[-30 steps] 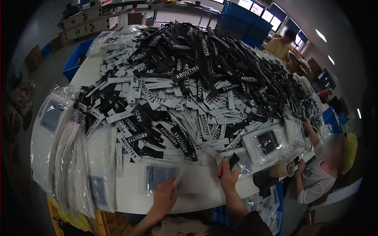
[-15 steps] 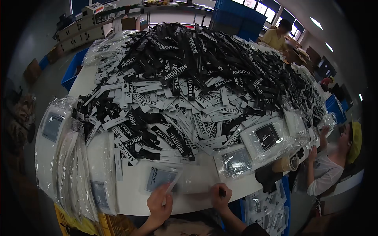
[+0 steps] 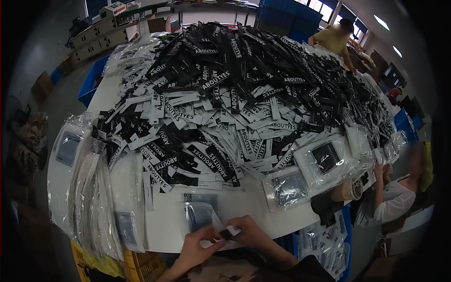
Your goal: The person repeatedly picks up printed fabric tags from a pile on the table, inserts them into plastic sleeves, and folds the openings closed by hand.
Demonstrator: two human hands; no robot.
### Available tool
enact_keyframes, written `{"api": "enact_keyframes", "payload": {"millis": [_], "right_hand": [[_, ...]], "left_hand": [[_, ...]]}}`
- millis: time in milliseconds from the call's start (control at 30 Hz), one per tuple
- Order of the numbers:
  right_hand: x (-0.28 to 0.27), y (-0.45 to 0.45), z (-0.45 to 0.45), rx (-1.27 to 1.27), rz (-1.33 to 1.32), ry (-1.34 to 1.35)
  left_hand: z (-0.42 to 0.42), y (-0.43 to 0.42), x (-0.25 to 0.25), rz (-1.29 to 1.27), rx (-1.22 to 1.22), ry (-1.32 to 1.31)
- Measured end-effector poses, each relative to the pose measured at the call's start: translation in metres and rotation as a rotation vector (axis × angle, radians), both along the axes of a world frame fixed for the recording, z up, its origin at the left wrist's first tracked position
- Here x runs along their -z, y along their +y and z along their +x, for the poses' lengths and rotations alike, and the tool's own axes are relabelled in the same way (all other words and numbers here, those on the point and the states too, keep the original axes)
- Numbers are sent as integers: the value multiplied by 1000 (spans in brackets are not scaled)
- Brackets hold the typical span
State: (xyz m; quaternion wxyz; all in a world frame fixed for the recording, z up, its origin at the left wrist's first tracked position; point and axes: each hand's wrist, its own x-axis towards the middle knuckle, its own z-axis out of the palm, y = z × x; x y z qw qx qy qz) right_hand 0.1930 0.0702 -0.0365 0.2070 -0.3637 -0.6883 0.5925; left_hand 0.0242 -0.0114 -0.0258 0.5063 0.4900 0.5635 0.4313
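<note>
Near the table's front edge, my left hand point(image 3: 199, 246) pinches the edge of a clear plastic bag point(image 3: 199, 216) with a grey-blue printed panel. Another bag with a similar panel lies under it. My right hand point(image 3: 246, 230) touches the same bag's edge from the right and holds a small folded black-and-white strip point(image 3: 231, 231) at the bag's corner. The two hands are almost touching. Beyond them rises a large heap of black strips point(image 3: 221, 56) and white strips point(image 3: 235, 136) printed ABOUTYES.
Stacked clear bags point(image 3: 89, 197) cover the table's left side. More bags point(image 3: 286, 188), a cup point(image 3: 350, 189) and a black object point(image 3: 325, 209) are at right. A blue crate point(image 3: 347, 244) and yellow crate point(image 3: 141, 266) stand below. A co-worker point(image 3: 390, 199) sits at right; another person point(image 3: 333, 40) is behind.
My right hand has moved left with the dark strip and now meets my left hand at the bag. The bag's edge is lifted and bent towards me.
</note>
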Motion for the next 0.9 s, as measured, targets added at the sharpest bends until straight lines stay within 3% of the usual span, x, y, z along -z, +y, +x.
{"api": "enact_keyframes", "payload": {"millis": [33,67,133,200,233,300,367,400,500,633,733,800,833,900], "right_hand": [[4,-6,-10,-55,109,7],[6,-11,-16,-111,223,12],[7,-11,-17,-86,204,-34],[10,-7,-19,101,225,259],[8,-9,-21,101,228,255],[3,-21,-25,205,411,-9],[18,-28,-24,164,433,-32],[20,-28,-25,121,454,-48],[9,-20,-21,197,398,128],[-10,-16,-20,363,527,95],[-17,-15,-17,391,469,130],[-24,-14,-12,246,276,324],[-28,-16,-8,251,269,325],[-36,-15,1,22,41,421]], "left_hand": [[-6,-6,28,42,13,216],[-8,-5,29,41,9,212],[-12,2,29,-150,-129,-204],[-16,5,34,7,-91,-151],[-14,8,21,9,-126,-78],[-8,12,12,7,-157,-8],[-1,14,11,215,-97,505],[1,18,14,349,-114,607],[10,12,5,327,-148,664],[6,11,5,331,-112,677],[3,13,-14,391,-256,673],[2,13,-29,838,-447,682],[-5,0,-30,811,-236,777],[-1,-5,-40,829,-125,794]]}}
